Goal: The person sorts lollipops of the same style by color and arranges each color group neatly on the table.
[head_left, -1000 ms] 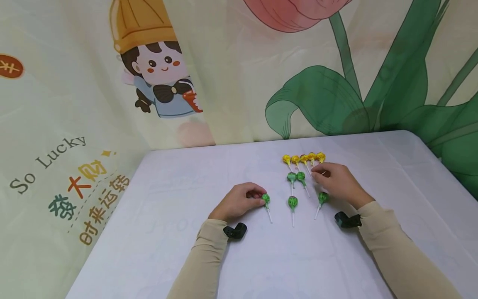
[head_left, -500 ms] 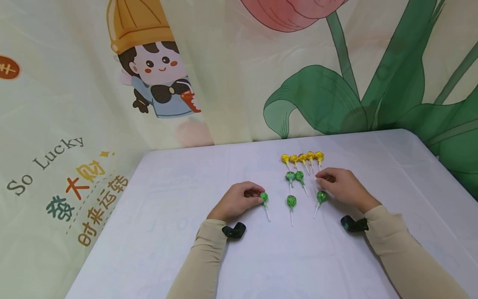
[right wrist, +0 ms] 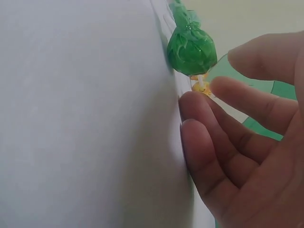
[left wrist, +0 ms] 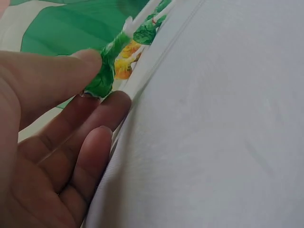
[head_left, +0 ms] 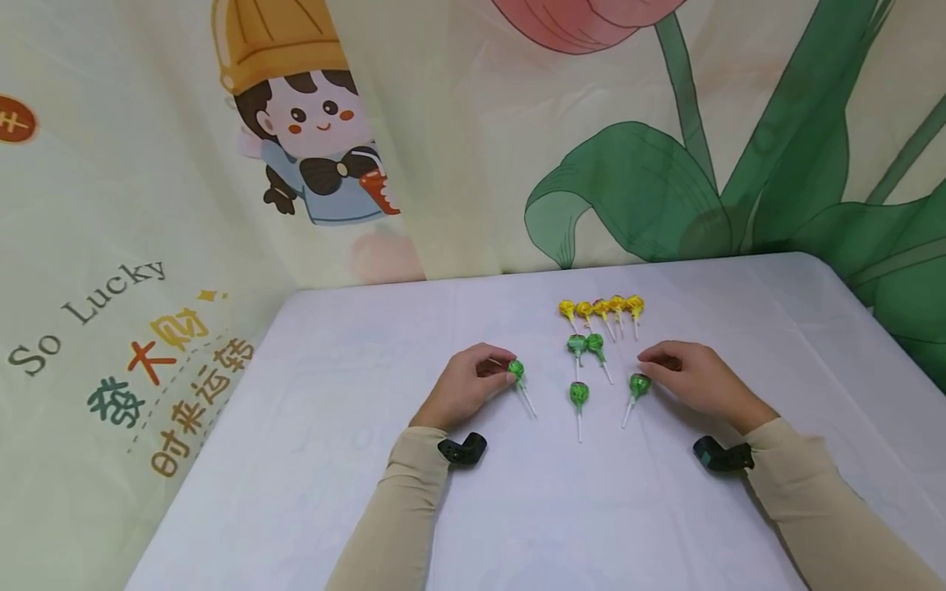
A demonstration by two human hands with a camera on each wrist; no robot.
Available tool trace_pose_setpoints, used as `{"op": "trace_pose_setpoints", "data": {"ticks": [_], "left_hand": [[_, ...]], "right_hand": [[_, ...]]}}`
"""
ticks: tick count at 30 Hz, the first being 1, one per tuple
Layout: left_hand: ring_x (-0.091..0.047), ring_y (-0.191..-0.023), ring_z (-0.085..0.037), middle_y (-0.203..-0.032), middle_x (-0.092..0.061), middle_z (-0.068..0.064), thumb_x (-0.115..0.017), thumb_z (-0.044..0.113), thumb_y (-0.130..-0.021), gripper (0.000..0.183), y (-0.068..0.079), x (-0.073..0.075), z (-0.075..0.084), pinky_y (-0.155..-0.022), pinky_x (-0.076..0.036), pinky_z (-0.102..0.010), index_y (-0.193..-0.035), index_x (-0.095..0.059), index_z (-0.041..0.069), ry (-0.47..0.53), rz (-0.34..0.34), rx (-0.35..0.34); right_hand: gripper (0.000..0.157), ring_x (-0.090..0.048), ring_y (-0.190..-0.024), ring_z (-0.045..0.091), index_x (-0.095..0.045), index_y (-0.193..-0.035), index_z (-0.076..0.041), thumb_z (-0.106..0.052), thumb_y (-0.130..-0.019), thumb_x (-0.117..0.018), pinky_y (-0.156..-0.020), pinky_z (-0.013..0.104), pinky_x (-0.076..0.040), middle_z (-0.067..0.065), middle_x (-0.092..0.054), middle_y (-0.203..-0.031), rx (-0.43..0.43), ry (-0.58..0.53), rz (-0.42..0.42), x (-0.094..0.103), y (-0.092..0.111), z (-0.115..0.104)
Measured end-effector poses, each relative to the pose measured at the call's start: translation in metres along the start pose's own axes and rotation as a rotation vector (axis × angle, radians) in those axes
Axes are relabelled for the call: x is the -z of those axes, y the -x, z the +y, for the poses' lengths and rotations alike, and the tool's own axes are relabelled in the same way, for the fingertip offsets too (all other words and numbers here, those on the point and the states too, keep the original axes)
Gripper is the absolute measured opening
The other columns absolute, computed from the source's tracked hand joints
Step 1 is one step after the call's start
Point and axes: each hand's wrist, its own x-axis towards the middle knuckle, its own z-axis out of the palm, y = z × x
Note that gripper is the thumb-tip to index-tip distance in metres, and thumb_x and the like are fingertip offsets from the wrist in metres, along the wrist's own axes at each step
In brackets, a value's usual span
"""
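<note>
My left hand (head_left: pixel 467 384) pinches a green-wrapped lollipop (head_left: pixel 516 369) by its head between thumb and fingertips, the white stick pointing toward me. In the left wrist view the thumb presses on the green wrapper (left wrist: pixel 108 71). My right hand (head_left: pixel 705 382) is beside another green lollipop (head_left: pixel 639 384) lying on the table; in the right wrist view its thumb and fingers are spread apart, close to the green head (right wrist: pixel 192 50), holding nothing. Between the hands lies a single green lollipop (head_left: pixel 580 394). Beyond it, two green lollipops (head_left: pixel 595 345) lie side by side.
Several yellow lollipops (head_left: pixel 602 308) form a row at the back, heads away from me. A white cloth covers the table (head_left: pixel 355 492). A printed curtain (head_left: pixel 458 164) hangs behind the table's far edge.
My right hand has drawn back from the yellow row, toward me and right, to the right-hand green lollipop. The left hand, with its lollipop, has shifted slightly left and away from me.
</note>
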Motion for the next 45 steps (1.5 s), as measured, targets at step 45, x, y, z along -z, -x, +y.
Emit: {"op": "trace_pose_setpoints", "data": {"ticks": [45], "left_hand": [[-0.067, -0.098, -0.018, -0.115, -0.068, -0.002, -0.073, 0.014, -0.093, 0.033, -0.032, -0.014, 0.024, -0.080, -0.054, -0.031, -0.125, -0.069, 0.008, 0.247, 0.074, 0.038]], "right_hand": [[0.029, -0.058, -0.092, 0.017, -0.072, -0.116, -0.011, -0.027, -0.092, -0.074, -0.080, 0.034, -0.050, 0.000, -0.065, -0.105, 0.106, 0.011, -0.068, -0.002, 0.005, 0.006]]}}
